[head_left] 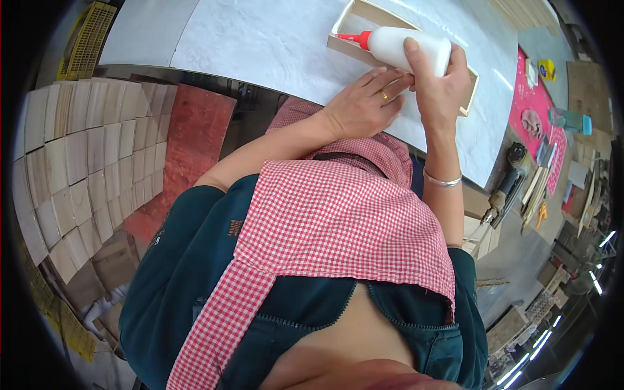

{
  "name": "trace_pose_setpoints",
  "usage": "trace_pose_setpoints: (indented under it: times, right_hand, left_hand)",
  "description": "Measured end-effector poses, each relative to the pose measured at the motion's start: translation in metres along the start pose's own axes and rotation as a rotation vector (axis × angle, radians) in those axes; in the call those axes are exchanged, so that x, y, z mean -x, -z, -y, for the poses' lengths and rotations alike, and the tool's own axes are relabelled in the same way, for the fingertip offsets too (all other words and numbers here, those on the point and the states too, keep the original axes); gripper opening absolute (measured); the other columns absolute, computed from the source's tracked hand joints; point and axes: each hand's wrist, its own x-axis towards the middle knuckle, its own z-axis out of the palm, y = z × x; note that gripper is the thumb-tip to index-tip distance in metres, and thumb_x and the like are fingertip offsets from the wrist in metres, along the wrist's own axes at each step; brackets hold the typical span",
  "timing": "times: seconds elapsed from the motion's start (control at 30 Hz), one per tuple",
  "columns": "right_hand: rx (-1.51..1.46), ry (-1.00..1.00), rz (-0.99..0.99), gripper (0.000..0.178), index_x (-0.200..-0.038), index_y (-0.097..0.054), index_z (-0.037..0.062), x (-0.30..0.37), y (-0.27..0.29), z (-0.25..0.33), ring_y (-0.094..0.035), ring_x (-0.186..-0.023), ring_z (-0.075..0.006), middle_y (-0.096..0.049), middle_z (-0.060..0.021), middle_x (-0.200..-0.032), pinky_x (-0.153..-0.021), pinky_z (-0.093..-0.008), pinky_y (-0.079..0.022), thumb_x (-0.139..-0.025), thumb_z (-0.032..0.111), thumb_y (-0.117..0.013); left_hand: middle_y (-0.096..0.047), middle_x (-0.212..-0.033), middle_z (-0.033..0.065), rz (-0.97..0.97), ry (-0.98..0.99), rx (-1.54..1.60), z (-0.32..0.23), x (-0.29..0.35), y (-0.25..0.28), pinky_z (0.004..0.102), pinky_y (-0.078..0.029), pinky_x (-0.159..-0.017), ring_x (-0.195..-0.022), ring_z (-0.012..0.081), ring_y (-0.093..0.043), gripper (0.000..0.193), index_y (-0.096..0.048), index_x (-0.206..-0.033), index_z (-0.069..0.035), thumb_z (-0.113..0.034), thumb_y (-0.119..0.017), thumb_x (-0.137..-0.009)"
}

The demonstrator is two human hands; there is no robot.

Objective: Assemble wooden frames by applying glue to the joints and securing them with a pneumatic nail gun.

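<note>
White bottle (400, 49) over wooden frame (348, 49)

At one o'clock, the right hand (443, 88) grips the bottle, red nozzle (361, 39) toward nine; likely light and squeezable, best held mid-body. The left hand (366, 104) points toward two, fingers loosely extended; frame contact is unclear.

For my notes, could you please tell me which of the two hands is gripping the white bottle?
The right hand, with the silver bangle at its wrist, grips the white bottle; the left hand, wearing a golden ring, does not.
</note>
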Motion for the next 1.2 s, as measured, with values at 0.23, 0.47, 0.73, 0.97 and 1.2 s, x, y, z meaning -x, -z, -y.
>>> trace_pose_setpoints:
  times: [0.23, 0.47, 0.73, 0.97, 1.2]
  right_hand:
    - [0.033, -0.023, -0.018, 0.054, -0.111, -0.058, -0.0078, -0.001, 0.018, -0.004, -0.065, -0.067, -0.0219, -0.067, -0.0182, -0.09, -0.052, -0.0277, -0.054, -0.082, 0.03, -0.083]
    - [0.034, -0.168, -0.101, 0.052, -0.11, -0.06, -0.006, 0.011, 0.067, -0.007, -0.06, -0.061, -0.0166, -0.066, -0.0148, -0.086, -0.048, -0.0247, -0.05, -0.083, 0.033, -0.082]
    - [0.075, -0.242, -0.202, 0.053, -0.109, -0.06, -0.0078, 0.023, 0.117, -0.018, -0.059, -0.058, -0.0171, -0.066, -0.0166, -0.085, -0.046, -0.0254, -0.049, -0.082, 0.031, -0.084]
    - [0.123, -0.298, -0.292, 0.053, -0.107, -0.062, -0.0072, 0.033, 0.153, -0.023, -0.059, -0.059, -0.0168, -0.066, -0.0156, -0.085, -0.046, -0.0253, -0.048, -0.081, 0.033, -0.084]
    - [0.186, -0.315, -0.35, 0.053, -0.107, -0.062, -0.0065, 0.04, 0.176, -0.027, -0.059, -0.06, -0.0168, -0.066, -0.0151, -0.085, -0.046, -0.0254, -0.048, -0.081, 0.033, -0.085]
  left_hand:
    - [-0.058, -0.136, 0.0114, 0.011, 0.004, 0.017, 0.0, 0.0, 0.001, 0.0399, -0.046, -0.107, -0.126, 0.0247, -0.055, 0.017, -0.068, -0.097, -0.005, -0.014, -0.068, -0.083]
    - [-0.058, -0.135, 0.0112, 0.033, 0.002, 0.031, 0.001, -0.002, 0.0, 0.0391, -0.044, -0.108, -0.127, 0.0245, -0.054, 0.015, -0.068, -0.096, -0.005, -0.014, -0.068, -0.084]
    - [-0.058, -0.136, 0.0104, 0.092, 0.001, 0.026, -0.001, -0.002, 0.0, 0.0385, -0.042, -0.111, -0.129, 0.024, -0.052, 0.015, -0.068, -0.096, -0.006, -0.016, -0.069, -0.085]
    - [-0.057, -0.139, 0.009, 0.124, 0.021, 0.02, -0.002, 0.0, -0.002, 0.0388, -0.041, -0.113, -0.131, 0.0238, -0.051, 0.017, -0.068, -0.099, -0.007, -0.018, -0.07, -0.086]
    - [-0.057, -0.143, 0.008, 0.149, 0.034, 0.036, -0.004, 0.001, 0.001, 0.038, -0.041, -0.113, -0.131, 0.0245, -0.051, 0.024, -0.07, -0.105, -0.007, -0.016, -0.074, -0.083]
